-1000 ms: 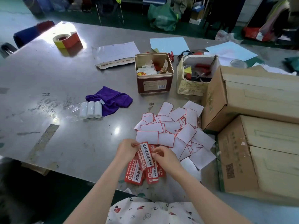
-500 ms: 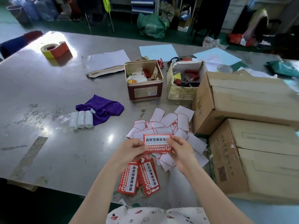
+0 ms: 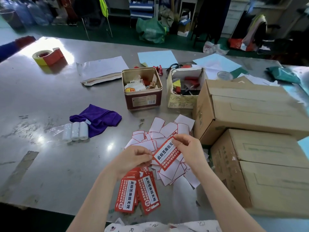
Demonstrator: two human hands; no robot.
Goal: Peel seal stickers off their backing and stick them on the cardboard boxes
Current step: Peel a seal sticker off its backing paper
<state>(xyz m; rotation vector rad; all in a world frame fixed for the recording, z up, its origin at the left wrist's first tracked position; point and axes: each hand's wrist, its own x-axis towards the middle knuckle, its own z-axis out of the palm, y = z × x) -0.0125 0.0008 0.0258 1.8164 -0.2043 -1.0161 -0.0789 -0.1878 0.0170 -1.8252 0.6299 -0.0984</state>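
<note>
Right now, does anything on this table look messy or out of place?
Mostly the loose heap of white backing papers, strewn at all angles between the tin and the cardboard boxes; it looks like peeled-off waste. Both hands, left hand and right hand, pinch one seal sticker, held tilted.

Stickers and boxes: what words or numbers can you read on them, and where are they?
"此标签撕毁无" on the held sticker; its end is hidden by the right hand.
"此标签撕毁无效" and a circled "封" on the stickers lying on the table.
Small red-band print on the stickers: too small to read.
Barcode label on the tin: too small to read.
Print on the cardboard boxes: blurred.
</note>
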